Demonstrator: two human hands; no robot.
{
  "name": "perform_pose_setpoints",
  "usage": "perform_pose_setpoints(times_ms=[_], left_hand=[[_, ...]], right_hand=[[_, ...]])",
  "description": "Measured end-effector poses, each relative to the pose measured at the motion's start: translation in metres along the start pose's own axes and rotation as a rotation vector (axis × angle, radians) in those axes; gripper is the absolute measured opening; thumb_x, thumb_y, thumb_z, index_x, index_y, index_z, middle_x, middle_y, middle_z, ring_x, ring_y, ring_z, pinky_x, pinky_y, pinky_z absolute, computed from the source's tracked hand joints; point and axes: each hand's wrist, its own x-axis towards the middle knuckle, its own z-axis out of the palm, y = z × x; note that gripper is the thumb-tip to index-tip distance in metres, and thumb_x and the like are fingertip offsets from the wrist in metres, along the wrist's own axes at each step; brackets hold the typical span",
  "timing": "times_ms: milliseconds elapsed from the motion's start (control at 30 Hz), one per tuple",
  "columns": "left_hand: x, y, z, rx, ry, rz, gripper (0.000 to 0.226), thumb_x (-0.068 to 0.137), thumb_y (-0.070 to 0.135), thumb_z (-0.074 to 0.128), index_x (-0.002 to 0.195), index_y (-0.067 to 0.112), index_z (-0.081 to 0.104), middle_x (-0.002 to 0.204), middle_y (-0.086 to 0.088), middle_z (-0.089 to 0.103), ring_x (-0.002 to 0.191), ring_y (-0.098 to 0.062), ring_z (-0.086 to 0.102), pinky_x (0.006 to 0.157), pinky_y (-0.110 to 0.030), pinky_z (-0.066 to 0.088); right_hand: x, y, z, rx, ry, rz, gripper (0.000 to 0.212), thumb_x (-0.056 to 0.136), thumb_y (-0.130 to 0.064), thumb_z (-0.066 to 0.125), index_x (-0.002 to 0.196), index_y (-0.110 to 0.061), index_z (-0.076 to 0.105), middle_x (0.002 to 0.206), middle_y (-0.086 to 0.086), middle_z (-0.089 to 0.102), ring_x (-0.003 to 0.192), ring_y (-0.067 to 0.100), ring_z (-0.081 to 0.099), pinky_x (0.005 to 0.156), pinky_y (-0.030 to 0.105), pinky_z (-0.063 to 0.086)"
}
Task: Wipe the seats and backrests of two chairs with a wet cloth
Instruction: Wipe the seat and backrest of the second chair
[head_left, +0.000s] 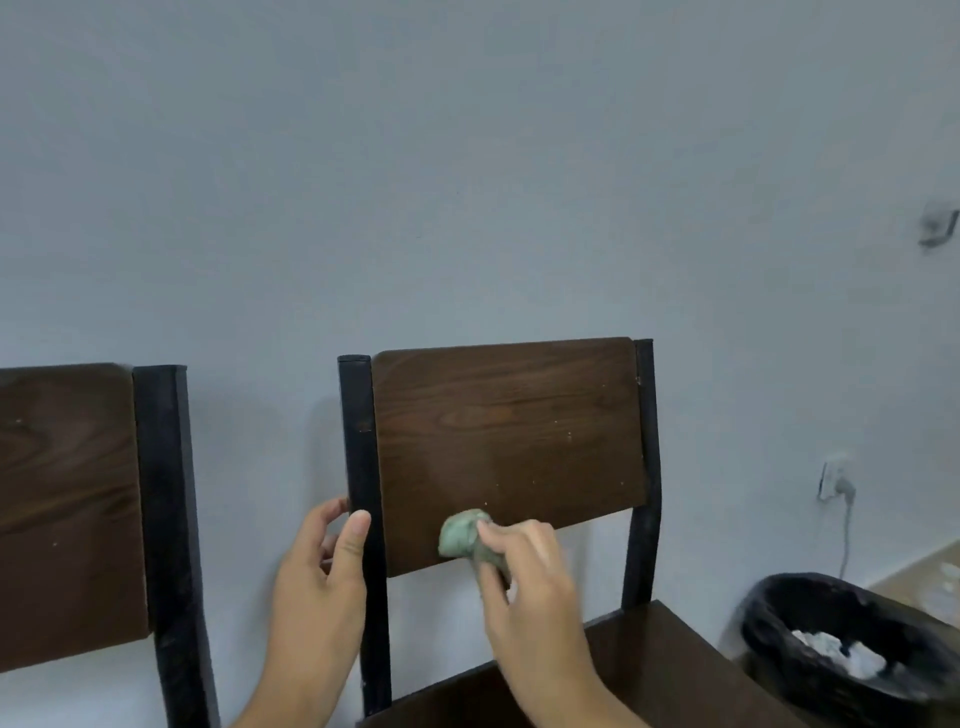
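Note:
Two dark wooden chairs with black metal frames stand against a pale wall. On the right chair, the backrest (511, 431) faces me and part of its seat (670, 660) shows below. My right hand (524, 587) presses a bunched green cloth (462, 532) against the backrest's lower left edge. My left hand (324, 577) is wrapped around that chair's left upright post (363, 467), thumb in front. Only the backrest (67, 499) and right post of the left chair are in view.
A black-lined waste bin (779, 623) holding crumpled white paper stands right of the chair. A wall socket with a plug and hanging cable (836, 483) is on the wall above it. A small hook (937, 228) is mounted higher up.

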Motion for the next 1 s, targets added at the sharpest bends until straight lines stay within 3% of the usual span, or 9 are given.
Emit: perform_pose_setpoints(times_ms=[100,167,233,367,467,567,667,833,1000], left_hand=[[0.001,0.0,0.003,0.014,-0.009,-0.021,0.042,0.098,0.049,0.047,0.135,0.032,0.052,0.114,-0.003,0.066,0.11,-0.023,0.061,0.088,-0.035,0.045],[0.0,-0.002,0.003,0.028,-0.001,-0.006,0.045,0.097,0.05,0.047,0.137,0.03,0.052,0.113,-0.004,0.067,0.109,-0.024,0.062,0.088,-0.036,0.046],[0.0,-0.002,0.001,0.053,0.003,0.006,0.045,0.097,0.049,0.047,0.137,0.028,0.052,0.106,-0.004,0.069,0.106,-0.025,0.064,0.089,-0.038,0.047],[0.0,-0.003,0.0,0.093,0.016,0.002,0.044,0.094,0.052,0.048,0.132,0.031,0.053,0.092,-0.003,0.069,0.099,-0.026,0.066,0.093,-0.049,0.052],[-0.002,-0.001,0.003,0.099,0.045,0.003,0.026,0.093,0.05,0.05,0.117,0.038,0.053,0.083,-0.013,0.071,0.09,-0.03,0.068,0.089,-0.049,0.053],[-0.001,0.003,0.002,0.097,0.054,0.013,0.019,0.097,0.041,0.052,0.115,0.036,0.052,0.079,-0.015,0.072,0.083,-0.027,0.068,0.082,-0.046,0.054],[-0.001,0.005,0.003,0.08,0.046,0.013,0.02,0.098,0.039,0.051,0.116,0.033,0.052,0.078,-0.007,0.069,0.077,-0.021,0.065,0.076,-0.042,0.052],[-0.004,0.011,0.005,0.098,0.03,0.021,0.021,0.097,0.044,0.048,0.117,0.035,0.049,0.08,0.0,0.066,0.078,-0.021,0.062,0.074,-0.041,0.051],[-0.006,0.007,0.005,0.098,0.003,0.004,0.034,0.09,0.055,0.045,0.118,0.037,0.051,0.082,-0.009,0.069,0.08,-0.019,0.065,0.066,-0.034,0.048]], right_hand=[[0.051,0.055,-0.054,0.007,0.352,0.473,0.014,0.095,-0.008,0.069,0.108,-0.014,0.07,0.098,-0.006,0.061,0.091,0.011,0.062,0.085,0.028,0.059],[0.083,0.065,-0.072,0.062,0.494,0.575,0.014,0.097,-0.009,0.066,0.109,-0.006,0.071,0.101,-0.002,0.061,0.091,0.014,0.061,0.089,0.029,0.058],[0.086,0.038,-0.051,0.067,0.449,0.422,0.012,0.096,-0.008,0.067,0.107,-0.009,0.071,0.102,-0.002,0.061,0.092,0.009,0.062,0.082,0.019,0.056],[0.008,-0.001,0.004,-0.045,0.011,-0.053,0.025,0.091,-0.006,0.071,0.113,-0.017,0.066,0.103,-0.008,0.059,0.095,0.003,0.055,0.08,0.011,0.05],[0.014,0.035,-0.022,-0.006,0.15,0.179,0.021,0.093,-0.008,0.072,0.108,-0.021,0.068,0.098,-0.011,0.059,0.093,0.005,0.06,0.078,0.012,0.053],[0.087,0.064,-0.063,0.067,0.452,0.533,0.016,0.097,-0.01,0.065,0.112,-0.012,0.071,0.105,-0.001,0.065,0.099,0.015,0.064,0.091,0.033,0.059],[0.118,0.039,-0.054,0.068,0.458,0.36,0.013,0.095,-0.006,0.066,0.107,-0.009,0.072,0.103,0.0,0.063,0.097,0.015,0.064,0.086,0.021,0.05],[0.029,0.013,-0.015,-0.033,-0.055,-0.125,0.023,0.092,-0.007,0.069,0.114,-0.015,0.067,0.105,-0.006,0.061,0.099,0.002,0.054,0.083,0.011,0.051],[0.093,0.078,-0.081,-0.103,0.294,0.29,0.015,0.094,-0.003,0.065,0.106,-0.012,0.066,0.104,-0.003,0.06,0.095,0.009,0.057,0.091,0.035,0.057]])
